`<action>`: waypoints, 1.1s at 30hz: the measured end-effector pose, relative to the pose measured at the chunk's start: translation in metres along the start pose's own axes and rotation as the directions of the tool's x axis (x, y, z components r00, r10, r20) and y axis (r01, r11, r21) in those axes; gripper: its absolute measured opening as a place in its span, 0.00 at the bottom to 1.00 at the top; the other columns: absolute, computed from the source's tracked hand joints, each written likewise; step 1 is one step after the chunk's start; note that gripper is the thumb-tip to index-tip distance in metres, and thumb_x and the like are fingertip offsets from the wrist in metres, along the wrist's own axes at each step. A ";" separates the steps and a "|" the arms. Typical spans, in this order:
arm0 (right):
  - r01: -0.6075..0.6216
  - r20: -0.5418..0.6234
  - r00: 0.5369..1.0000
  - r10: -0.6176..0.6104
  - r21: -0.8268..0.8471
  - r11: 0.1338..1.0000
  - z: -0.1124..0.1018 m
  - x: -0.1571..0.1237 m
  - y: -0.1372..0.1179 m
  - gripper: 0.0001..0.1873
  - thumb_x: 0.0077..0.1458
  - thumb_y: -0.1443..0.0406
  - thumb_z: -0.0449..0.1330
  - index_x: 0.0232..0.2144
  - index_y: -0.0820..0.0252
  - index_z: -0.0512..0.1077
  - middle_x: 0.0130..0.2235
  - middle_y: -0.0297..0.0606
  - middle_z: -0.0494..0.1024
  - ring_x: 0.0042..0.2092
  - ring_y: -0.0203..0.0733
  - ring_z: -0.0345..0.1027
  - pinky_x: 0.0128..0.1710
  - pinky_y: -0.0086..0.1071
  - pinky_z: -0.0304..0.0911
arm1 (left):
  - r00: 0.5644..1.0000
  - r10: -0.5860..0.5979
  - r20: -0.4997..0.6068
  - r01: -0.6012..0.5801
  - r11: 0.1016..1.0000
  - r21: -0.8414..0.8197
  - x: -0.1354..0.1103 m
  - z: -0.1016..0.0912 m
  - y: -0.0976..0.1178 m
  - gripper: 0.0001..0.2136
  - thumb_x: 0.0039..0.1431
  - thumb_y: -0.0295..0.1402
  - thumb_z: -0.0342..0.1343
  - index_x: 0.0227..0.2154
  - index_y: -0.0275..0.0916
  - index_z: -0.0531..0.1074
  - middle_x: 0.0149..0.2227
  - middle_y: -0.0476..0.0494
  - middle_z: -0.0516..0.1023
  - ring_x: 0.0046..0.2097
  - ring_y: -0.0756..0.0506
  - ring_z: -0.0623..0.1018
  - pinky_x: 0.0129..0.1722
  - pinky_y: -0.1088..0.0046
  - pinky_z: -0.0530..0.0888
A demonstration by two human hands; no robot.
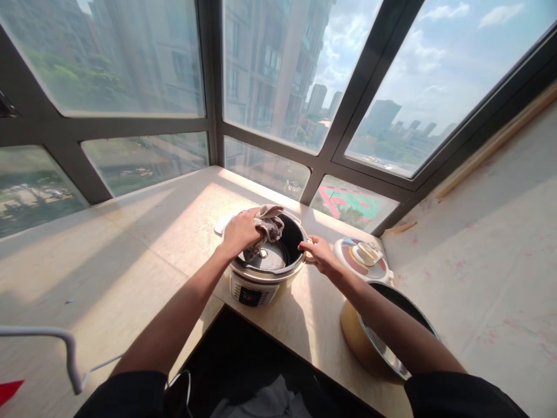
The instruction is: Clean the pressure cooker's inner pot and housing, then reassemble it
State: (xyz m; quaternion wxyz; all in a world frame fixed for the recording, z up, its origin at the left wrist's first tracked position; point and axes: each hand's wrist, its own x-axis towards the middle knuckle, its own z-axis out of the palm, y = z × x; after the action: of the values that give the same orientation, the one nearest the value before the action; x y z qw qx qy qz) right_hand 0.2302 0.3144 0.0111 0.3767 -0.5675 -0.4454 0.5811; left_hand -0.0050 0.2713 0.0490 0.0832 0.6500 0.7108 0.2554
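Observation:
A white electric pressure cooker [255, 290] stands lidless on the windowsill, its dark inside and round heating plate [272, 255] in view. At its left rim my left hand [241, 232] is closed on a grey-brown cloth [270, 223], which hangs into the opening. My right hand [319, 252] grips the cooker's side handle [310, 249] at the right, fingers around it. Right of that hand lies the cooker's lid [365, 258] with its knob upward. Under my right forearm stands the inner pot [361, 331], partly hidden by the arm.
Windows with dark frames [216, 139] rise behind the pale sill [108, 261]. A papered wall [487, 278] bounds the right side. At lower left are a grey bent tube [69, 348] and a red object [9, 392]. A dark gap [235, 348] lies below the sill's front edge.

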 end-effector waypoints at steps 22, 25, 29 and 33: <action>0.025 0.065 0.998 -0.013 -0.181 0.983 -0.075 -0.025 0.013 0.34 0.37 0.57 0.71 0.47 0.58 0.67 0.36 0.33 0.71 0.35 0.41 0.70 0.25 0.29 0.66 | 0.858 0.163 0.488 -0.260 0.956 0.137 0.042 0.065 0.076 0.22 0.57 0.38 0.52 0.54 0.36 0.66 0.53 0.29 0.76 0.52 0.28 0.78 0.48 0.53 0.75; 0.054 0.076 0.996 -0.035 -0.270 0.961 -0.078 -0.023 0.017 0.36 0.42 0.52 0.71 0.51 0.57 0.66 0.39 0.36 0.72 0.36 0.42 0.69 0.27 0.32 0.66 | 0.808 0.140 0.572 -0.217 0.974 0.069 0.042 0.075 0.084 0.25 0.57 0.42 0.53 0.55 0.35 0.65 0.54 0.28 0.76 0.53 0.28 0.78 0.49 0.54 0.76; 0.217 0.090 0.976 -0.197 -0.370 0.903 -0.083 -0.016 0.024 0.29 0.54 0.41 0.60 0.45 0.58 0.69 0.42 0.39 0.74 0.44 0.47 0.69 0.42 0.38 0.66 | 0.721 0.163 0.674 -0.179 0.983 -0.046 0.037 0.085 0.094 0.27 0.57 0.44 0.54 0.56 0.35 0.66 0.54 0.30 0.77 0.52 0.32 0.79 0.48 0.60 0.76; 0.317 0.108 0.948 -0.299 -0.389 0.865 -0.085 -0.008 0.030 0.29 0.61 0.39 0.50 0.37 0.57 0.68 0.41 0.40 0.74 0.45 0.47 0.68 0.46 0.39 0.63 | 0.626 0.251 0.738 -0.230 0.964 -0.133 0.028 0.089 0.101 0.26 0.55 0.40 0.56 0.56 0.37 0.66 0.53 0.33 0.78 0.50 0.36 0.80 0.47 0.65 0.76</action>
State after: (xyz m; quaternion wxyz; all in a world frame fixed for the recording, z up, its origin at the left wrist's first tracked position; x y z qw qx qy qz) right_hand 0.3175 0.3050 -0.0115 0.3303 -0.5411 -0.6481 0.4220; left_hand 0.1199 0.3234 0.0267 0.3418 0.7850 0.5164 -0.0169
